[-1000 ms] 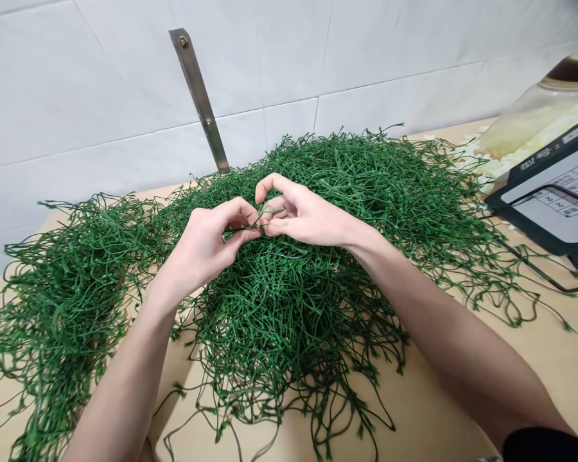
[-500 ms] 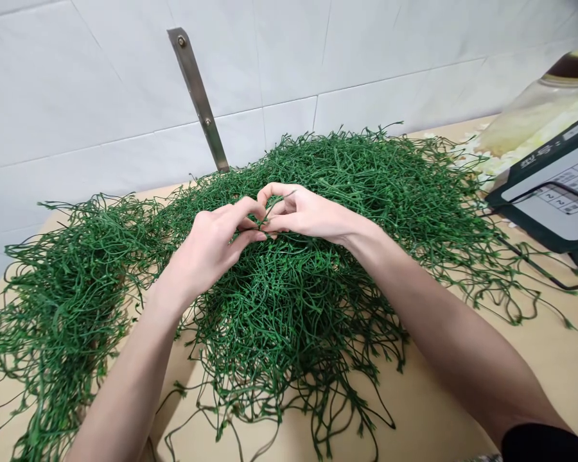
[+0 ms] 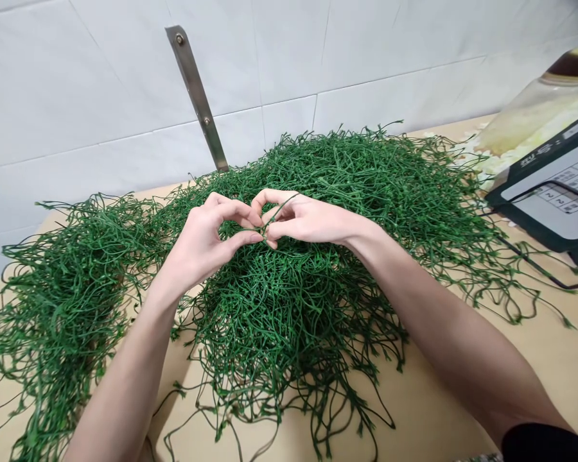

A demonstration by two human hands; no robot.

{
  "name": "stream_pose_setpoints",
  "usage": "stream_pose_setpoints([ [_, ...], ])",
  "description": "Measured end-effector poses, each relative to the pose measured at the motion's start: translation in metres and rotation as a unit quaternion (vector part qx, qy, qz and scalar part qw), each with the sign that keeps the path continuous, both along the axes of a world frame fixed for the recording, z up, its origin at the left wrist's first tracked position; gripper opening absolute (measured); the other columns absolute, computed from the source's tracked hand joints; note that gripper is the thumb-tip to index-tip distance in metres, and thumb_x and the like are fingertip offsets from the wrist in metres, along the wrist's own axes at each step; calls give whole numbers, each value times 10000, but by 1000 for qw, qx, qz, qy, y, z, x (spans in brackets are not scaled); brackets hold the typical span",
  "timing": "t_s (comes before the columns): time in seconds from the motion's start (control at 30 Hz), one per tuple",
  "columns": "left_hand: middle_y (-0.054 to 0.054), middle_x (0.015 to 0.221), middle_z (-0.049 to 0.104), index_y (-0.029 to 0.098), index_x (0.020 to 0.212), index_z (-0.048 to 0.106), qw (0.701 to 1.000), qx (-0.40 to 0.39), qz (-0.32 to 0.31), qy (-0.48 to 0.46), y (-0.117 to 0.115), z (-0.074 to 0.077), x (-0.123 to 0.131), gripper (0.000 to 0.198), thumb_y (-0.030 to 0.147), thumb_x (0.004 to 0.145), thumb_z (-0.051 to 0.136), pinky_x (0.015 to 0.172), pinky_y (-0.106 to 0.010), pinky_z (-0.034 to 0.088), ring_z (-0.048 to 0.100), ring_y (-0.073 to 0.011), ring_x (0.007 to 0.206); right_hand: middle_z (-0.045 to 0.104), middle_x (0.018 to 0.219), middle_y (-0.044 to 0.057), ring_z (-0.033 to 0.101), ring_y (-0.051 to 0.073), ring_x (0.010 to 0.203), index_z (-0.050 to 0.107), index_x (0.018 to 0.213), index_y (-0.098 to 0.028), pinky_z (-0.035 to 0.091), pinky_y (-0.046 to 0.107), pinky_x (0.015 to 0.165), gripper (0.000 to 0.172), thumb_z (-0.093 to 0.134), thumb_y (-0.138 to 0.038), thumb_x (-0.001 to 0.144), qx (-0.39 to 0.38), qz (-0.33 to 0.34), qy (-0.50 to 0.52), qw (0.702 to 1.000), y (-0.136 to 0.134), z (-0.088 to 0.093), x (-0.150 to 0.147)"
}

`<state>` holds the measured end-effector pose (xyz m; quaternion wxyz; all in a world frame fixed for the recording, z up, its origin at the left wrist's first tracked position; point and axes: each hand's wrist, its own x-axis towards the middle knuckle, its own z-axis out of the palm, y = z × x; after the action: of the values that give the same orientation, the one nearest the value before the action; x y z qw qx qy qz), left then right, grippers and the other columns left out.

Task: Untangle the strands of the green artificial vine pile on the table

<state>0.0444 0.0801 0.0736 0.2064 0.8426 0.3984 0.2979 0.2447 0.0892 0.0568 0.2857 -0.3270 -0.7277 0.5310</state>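
My left hand [image 3: 212,234] and my right hand [image 3: 306,219] meet above a tangled pile of green stems [image 3: 289,314]. Thumb and index finger of the left hand pinch a thin green stem [image 3: 284,206] where the fingertips come together. The right hand's fingers also close on this stem, whose free length slants up across the right palm. Part of it is hidden by the fingers. The loose stems look like plastic, wiry and curled, with small tufted ends.
More stems heap at the left [image 3: 77,295] and along the back [image 3: 366,173] of the light wooden table [image 3: 433,410]. A metal strip [image 3: 197,96] stands against the tiled wall [image 3: 106,70]. At right are a dark-framed panel [image 3: 553,186], a black cable [image 3: 534,266] and a clear jar [image 3: 520,115].
The left hand's fingers have shifted slightly and spread a little from the right hand's. More of the pinched stem now shows across the right palm. The piles look unchanged.
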Motion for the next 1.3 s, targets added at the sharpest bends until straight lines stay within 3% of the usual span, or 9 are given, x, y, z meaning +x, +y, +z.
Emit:
stream_pose_setpoints([
  [0.27,-47,902,717,207,926,575,998,-67,-10,19,2,-1,1,200,283,796,705,686,-303,493,672,-189,846,537,630,-87,415,59,539,426,914,-191,307,230,540,288,578,-124,679,49,-24,111,992,6,-9,-4],
  [0.5,-57,926,737,203,887,599,999,-46,-5,1,6,-7,0,122,231,804,683,851,-362,520,686,-210,943,456,791,-58,400,61,662,443,869,-182,330,240,621,232,555,-87,689,106,-8,153,982,6,-15,-10],
  [0.77,-78,986,752,187,907,645,998,-60,3,2,6,-7,0,137,258,801,694,863,-381,525,698,-214,911,428,757,-58,409,84,699,454,903,-181,351,254,690,276,443,-11,687,140,27,139,980,10,-19,-10],
  [0.97,-69,918,757,185,879,636,999,-45,10,23,7,-6,-1,136,277,797,694,841,-385,521,688,-226,908,446,821,-36,456,96,759,450,913,-178,375,265,732,318,414,10,659,177,38,112,977,9,-17,-8],
  [1.3,-61,895,747,181,864,624,999,-47,9,22,7,-8,0,136,271,789,694,822,-364,521,696,-218,885,485,780,-30,458,134,789,447,905,-181,347,291,739,342,410,10,624,236,-12,34,971,7,-17,-10],
])
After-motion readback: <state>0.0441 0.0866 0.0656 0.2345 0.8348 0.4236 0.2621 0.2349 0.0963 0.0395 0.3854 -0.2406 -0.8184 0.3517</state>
